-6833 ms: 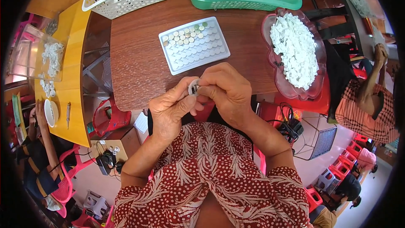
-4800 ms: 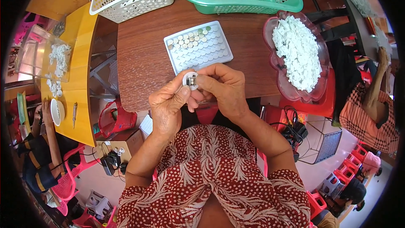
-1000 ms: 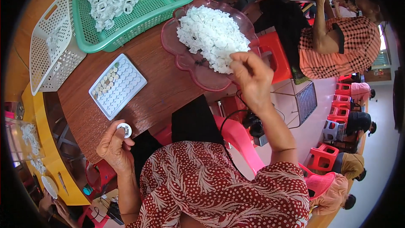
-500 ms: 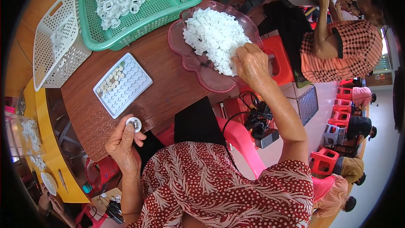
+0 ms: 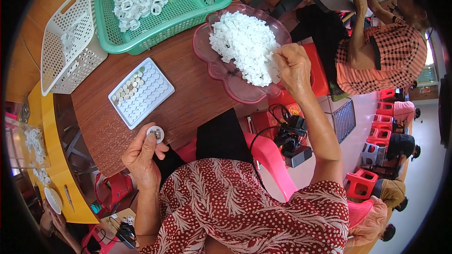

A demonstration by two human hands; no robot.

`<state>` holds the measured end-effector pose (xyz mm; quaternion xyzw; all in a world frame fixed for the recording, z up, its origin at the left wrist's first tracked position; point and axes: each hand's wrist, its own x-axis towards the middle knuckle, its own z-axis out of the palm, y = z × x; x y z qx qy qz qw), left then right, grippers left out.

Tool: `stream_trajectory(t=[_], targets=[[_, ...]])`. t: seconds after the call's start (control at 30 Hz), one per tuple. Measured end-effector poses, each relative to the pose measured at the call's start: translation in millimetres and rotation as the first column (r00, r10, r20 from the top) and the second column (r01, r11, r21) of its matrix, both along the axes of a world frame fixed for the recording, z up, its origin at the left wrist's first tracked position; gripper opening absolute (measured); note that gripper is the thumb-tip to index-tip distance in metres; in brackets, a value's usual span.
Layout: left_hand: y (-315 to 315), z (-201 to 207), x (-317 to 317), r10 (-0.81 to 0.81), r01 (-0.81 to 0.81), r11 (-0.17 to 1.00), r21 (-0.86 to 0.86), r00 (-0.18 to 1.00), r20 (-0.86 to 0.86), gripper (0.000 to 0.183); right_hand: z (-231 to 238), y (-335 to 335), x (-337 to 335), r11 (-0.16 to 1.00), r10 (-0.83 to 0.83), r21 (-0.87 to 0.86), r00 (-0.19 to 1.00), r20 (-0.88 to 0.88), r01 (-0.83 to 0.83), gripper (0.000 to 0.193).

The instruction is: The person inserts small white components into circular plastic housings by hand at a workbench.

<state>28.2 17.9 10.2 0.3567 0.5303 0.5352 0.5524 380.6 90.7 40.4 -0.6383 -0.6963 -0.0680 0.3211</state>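
My left hand (image 5: 142, 161) pinches a round white plastic disc (image 5: 159, 130) with small metal parts on its face, between thumb and fingers, just off the near table edge. My right hand (image 5: 296, 69) is closed in a pinch at the right rim of a pink, flower-shaped translucent tray (image 5: 242, 94). Whatever its fingertips hold is too small to make out. Heaped in that tray are many small white plastic pieces (image 5: 245, 42). Left of it on the table, a white tray with round hollows (image 5: 151, 89) carries several small pale round pieces (image 5: 126, 93).
A green basket (image 5: 155, 38) of white ring-like parts and a white perforated basket (image 5: 80, 76) stand at the far left of the brown table (image 5: 188, 89). Red stools (image 5: 319, 73), black cables (image 5: 287, 129) and a co-worker in a checked shirt (image 5: 386, 59) are to the right.
My right hand has drawn back from the heap of white pieces, slightly up and to the right, its fingers now curled tighter. My left hand keeps its hold on the disc. The view has shifted slightly.
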Motion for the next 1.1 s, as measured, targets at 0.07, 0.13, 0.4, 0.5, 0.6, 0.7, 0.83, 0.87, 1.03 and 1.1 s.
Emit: stream_trajectory(t=[0.07,0.13,0.4,0.5,0.6,0.7,0.83,0.87,1.03,1.1], targets=[[1,2,2,0.009,-0.009,1.0,-0.006,1.0,-0.007,0.028,4,-1,-8,1.0,-0.014,-0.006,0.998,-0.065,0.013,0.003],[1,3,2,-0.017,0.017,1.0,0.009,1.0,0.001,0.029,8,-4,-18,0.997,-0.016,-0.076,0.956,-0.292,-0.006,0.005],[3,4,3,-0.04,0.04,0.999,0.005,0.999,0.031,0.029,9,-1,-31,0.983,-0.058,-0.183,0.897,-0.438,-0.026,0.011],[3,4,4,-0.044,0.044,0.999,0.014,0.998,0.038,0.029,10,1,-34,0.988,-0.03,-0.149,0.928,-0.372,-0.028,0.011],[4,4,2,-0.057,0.056,0.998,0.017,0.997,0.048,0.029,17,-2,-43,0.975,-0.009,-0.203,0.889,-0.458,-0.095,0.011],[3,7,2,-0.062,0.062,0.998,0.005,0.996,0.066,0.031,37,-14,-77,0.876,-0.106,-0.372,0.629,-0.77,-0.308,0.008],[8,22,12,-0.085,0.085,0.996,0.003,0.986,0.142,0.042,35,-26,-119,0.765,0.044,-0.325,0.549,-0.835,-0.557,0.01],[10,26,12,-0.112,0.112,0.994,0.006,0.979,0.171,0.049,34,-27,-129,0.731,0.026,-0.337,0.517,-0.856,-0.593,0.01],[14,32,11,-0.126,0.102,0.988,0.119,0.967,0.22,0.056,16,-24,-160,0.56,0.019,-0.386,0.477,-0.879,-0.733,0.012],[15,31,10,-0.105,0.085,0.989,0.122,0.979,0.172,0.055,15,-22,-168,0.54,0.026,-0.377,0.462,-0.886,-0.753,0.012]])
